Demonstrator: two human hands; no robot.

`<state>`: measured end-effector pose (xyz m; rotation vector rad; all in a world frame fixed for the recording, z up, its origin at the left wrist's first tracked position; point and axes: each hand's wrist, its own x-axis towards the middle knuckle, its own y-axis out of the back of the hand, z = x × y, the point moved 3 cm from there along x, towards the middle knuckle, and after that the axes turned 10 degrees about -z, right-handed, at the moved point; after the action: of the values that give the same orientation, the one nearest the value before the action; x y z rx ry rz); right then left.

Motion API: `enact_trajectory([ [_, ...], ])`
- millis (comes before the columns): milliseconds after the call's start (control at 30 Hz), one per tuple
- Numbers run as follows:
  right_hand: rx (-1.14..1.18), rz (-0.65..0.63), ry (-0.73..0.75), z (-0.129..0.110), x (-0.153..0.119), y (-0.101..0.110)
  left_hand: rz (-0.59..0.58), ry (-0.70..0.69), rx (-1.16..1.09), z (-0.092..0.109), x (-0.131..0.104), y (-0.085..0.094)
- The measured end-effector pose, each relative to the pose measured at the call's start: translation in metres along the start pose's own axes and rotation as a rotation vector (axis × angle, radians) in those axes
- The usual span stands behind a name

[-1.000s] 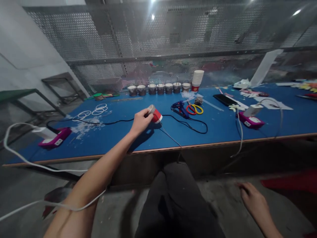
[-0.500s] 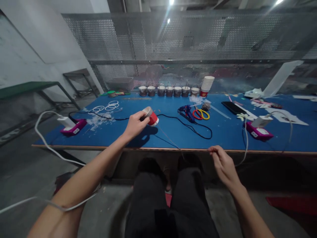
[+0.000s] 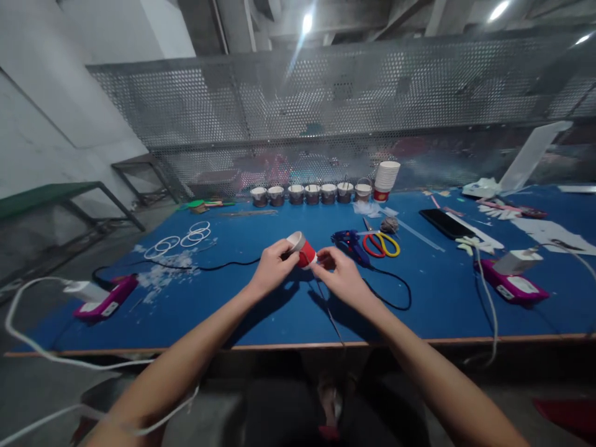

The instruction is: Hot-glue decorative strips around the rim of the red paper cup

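Observation:
My left hand [image 3: 274,268] is closed around a paper cup [image 3: 306,255], tilted on its side above the blue table. The cup has a red band, a grey wrapped part towards its rim and a white base end. My right hand [image 3: 342,273] is at the base end, thumb and fingers pinched against it where a thin dark cord [image 3: 331,315] leaves the cup. That cord hangs down to the table's front edge. My fingers hide the exact spot of contact.
Beyond the cup lie a blue glue gun [image 3: 351,245] and red-and-yellow scissors [image 3: 382,244]. Several wrapped cups [image 3: 297,195] line the back beside stacked white cups [image 3: 387,176]. White rings [image 3: 195,233] lie left; purple power strips [image 3: 107,298] flank the workspace. A black phone [image 3: 446,223] lies right.
My right hand has come up from below the table's front edge to the cup's base. The cup in my left hand appears further right, and the view has tilted up.

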<state>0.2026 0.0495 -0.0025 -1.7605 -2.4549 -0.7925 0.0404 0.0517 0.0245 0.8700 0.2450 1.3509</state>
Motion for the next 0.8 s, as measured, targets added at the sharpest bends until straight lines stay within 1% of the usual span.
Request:
enact_trajectory([
  [100, 0.125, -0.065, -0.148, 0.009, 0.019, -0.014, -0.001, 0.044, -0.009, -0.01, 0.009, 0.0],
  [200, 0.263, -0.129, -0.289, 0.017, 0.032, -0.023, -0.001, 0.109, 0.009, -0.019, 0.016, 0.003],
  [267, 0.328, -0.157, -0.333, 0.019, 0.039, -0.024, -0.018, 0.149, 0.009, -0.023, 0.02, 0.004],
  [333, 0.362, -0.177, -0.343, 0.019, 0.045, -0.023, -0.036, 0.169, -0.001, -0.025, 0.023, 0.005],
  [400, 0.342, -0.193, -0.316, 0.018, 0.048, -0.021, -0.047, 0.173, -0.013, -0.025, 0.024, 0.004],
  [500, 0.252, -0.183, -0.229, 0.016, 0.05, -0.016, -0.063, 0.185, -0.053, -0.025, 0.022, 0.001],
  [633, 0.131, -0.11, -0.124, 0.017, 0.045, -0.013, -0.111, 0.221, -0.135, -0.026, 0.014, -0.002],
  [800, -0.014, -0.001, 0.005, 0.015, 0.035, -0.013, -0.169, 0.258, -0.231, -0.022, 0.005, -0.002],
])
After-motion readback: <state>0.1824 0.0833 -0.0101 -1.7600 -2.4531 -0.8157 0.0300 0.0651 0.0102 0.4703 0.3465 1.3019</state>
